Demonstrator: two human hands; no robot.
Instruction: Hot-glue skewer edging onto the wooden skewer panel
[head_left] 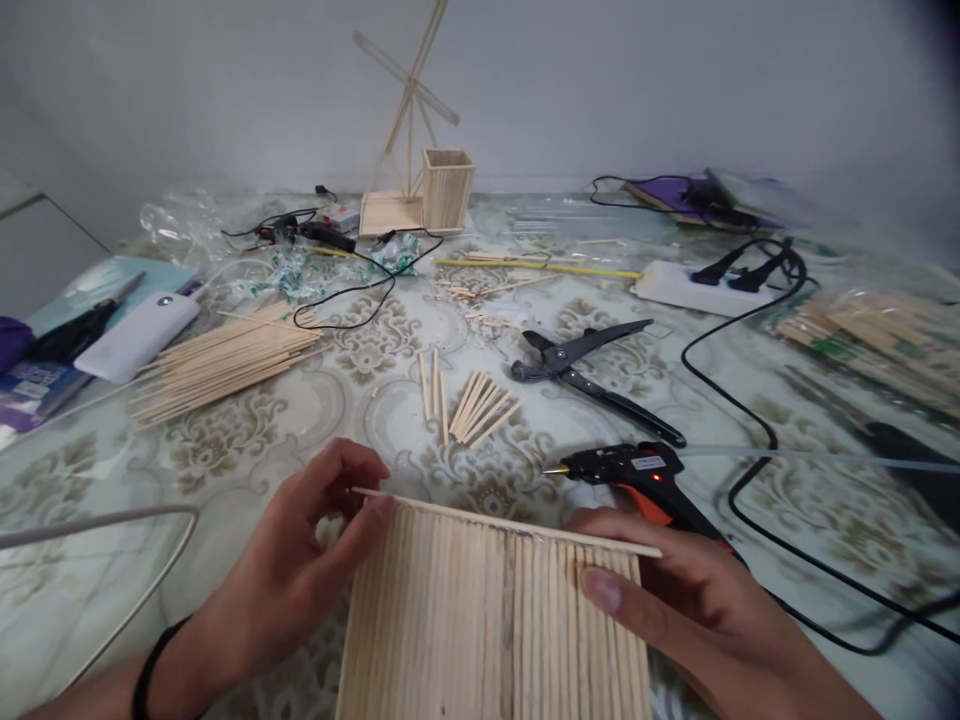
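A panel of wooden sticks set side by side point(465, 620) stands in front of me at the bottom of the head view. Along its top edge lies a single thin stick point(510, 523), which sticks out past both corners. My left hand point(300, 560) pinches that stick at the left corner, thumb against the panel's edge. At the right corner my right hand point(667, 590) grips the panel, thumb on the near face and fingers behind it. Just beyond my right hand rests a black glue gun point(637, 470) with a lit orange light. Cut short sticks point(480, 405) lie past the panel.
Black-handled cutters point(592, 375) lie beyond the glue gun. A bundle of long sticks point(240, 355) and a white power bank point(139, 335) are at left. A white power strip point(705, 288) with a trailing black cable is at right. A stick windmill model point(412, 190) stands at the back.
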